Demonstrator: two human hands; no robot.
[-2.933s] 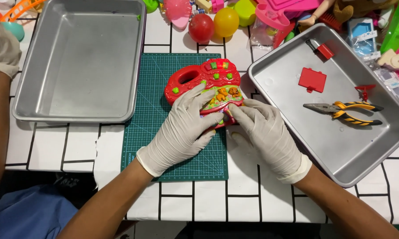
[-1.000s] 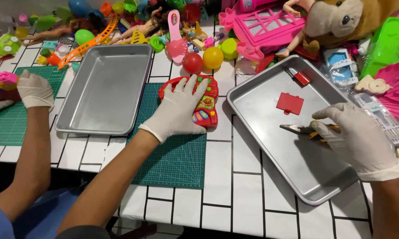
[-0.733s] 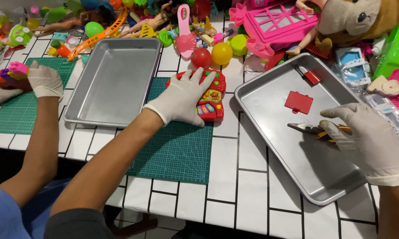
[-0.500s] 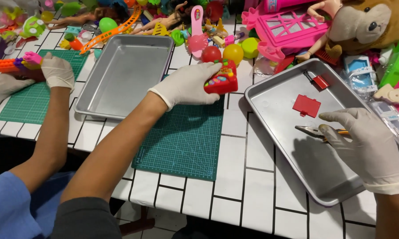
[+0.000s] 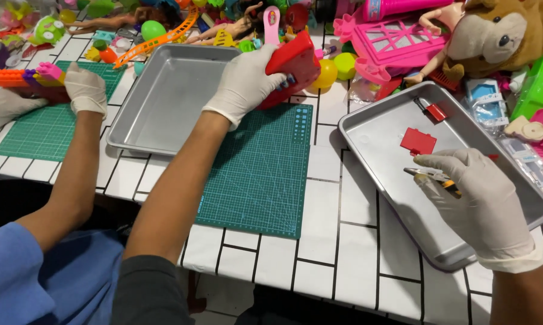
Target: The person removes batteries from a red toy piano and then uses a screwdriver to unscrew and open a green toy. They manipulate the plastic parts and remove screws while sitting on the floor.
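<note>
Left grip (image 5: 247,81) had lifted the red toy phone (image 5: 295,63) off the green cutting mat (image 5: 265,168), tilting it above the mat's far edge, while the right hand (image 5: 473,198) closed on the yellow-handled pliers (image 5: 434,177) inside the right tray (image 5: 368,156), so disassembly seemed underway.
</note>
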